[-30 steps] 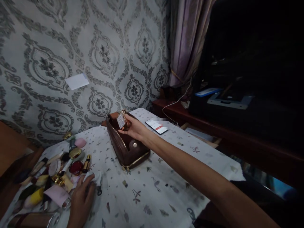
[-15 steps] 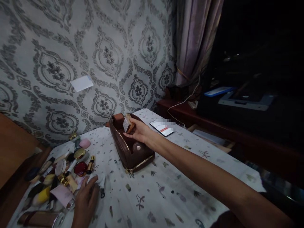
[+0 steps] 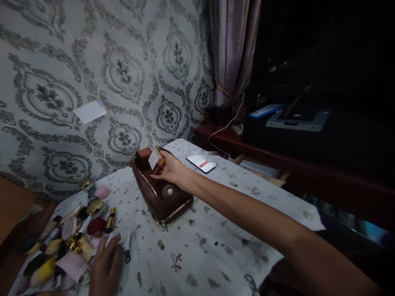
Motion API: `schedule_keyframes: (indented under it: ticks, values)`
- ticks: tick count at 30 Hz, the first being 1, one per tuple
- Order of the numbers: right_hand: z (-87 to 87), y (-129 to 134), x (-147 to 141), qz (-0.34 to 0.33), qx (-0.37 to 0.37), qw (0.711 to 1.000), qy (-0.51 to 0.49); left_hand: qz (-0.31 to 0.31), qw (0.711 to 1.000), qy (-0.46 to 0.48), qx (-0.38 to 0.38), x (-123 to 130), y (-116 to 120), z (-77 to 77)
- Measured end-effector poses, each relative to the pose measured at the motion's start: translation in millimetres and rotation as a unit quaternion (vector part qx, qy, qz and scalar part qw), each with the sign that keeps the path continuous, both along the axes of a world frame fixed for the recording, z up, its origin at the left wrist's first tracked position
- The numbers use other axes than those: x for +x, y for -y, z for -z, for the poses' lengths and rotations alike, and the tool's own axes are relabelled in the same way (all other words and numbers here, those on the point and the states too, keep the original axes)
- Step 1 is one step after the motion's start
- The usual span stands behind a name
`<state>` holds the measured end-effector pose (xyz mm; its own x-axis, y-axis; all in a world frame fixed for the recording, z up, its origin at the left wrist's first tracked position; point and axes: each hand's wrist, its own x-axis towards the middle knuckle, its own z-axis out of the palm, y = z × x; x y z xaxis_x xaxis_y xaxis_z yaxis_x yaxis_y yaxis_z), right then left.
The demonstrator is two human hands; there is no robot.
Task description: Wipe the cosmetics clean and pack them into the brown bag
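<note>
My right hand (image 3: 169, 167) is closed on a small square box (image 3: 155, 158) with a glittery silver face and golden-brown sides. It holds the box over the unzipped mouth of a dark brown cosmetic bag (image 3: 160, 207), which stands on the patterned cloth. My left hand (image 3: 106, 263) lies low at the edge of a pile of makeup, fingers loosely extended beside a whitish item (image 3: 123, 237) that I cannot make out. Close to it are a pink tube (image 3: 72, 265), a dark red round jar (image 3: 96, 227) and a small gold-capped bottle (image 3: 111, 220).
A pink makeup sponge (image 3: 101, 192) and a gold-lidded jar (image 3: 94, 207) sit at the pile's far side. Behind my right forearm lies a lit phone (image 3: 201, 163). A white cable (image 3: 226, 123) runs down past the dark red furniture (image 3: 222, 135). The patterned wall borders the table.
The view has turned slightly to the right, so everything sits further left. My right hand keeps hold of the glittery box, whose sparkling face now shows more. My left hand stays by the pile.
</note>
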<state>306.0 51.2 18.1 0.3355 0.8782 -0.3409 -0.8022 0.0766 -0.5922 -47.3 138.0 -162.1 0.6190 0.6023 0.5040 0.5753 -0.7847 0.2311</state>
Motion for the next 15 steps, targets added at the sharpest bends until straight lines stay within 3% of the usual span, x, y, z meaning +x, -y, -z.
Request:
schedule_keyframes:
  ticks: [15]
  values:
    - [-16.8,-38,13,0.017,-0.014,0.996,0.088,-0.005,1.000,0.009,-0.029,-1,1,1.2]
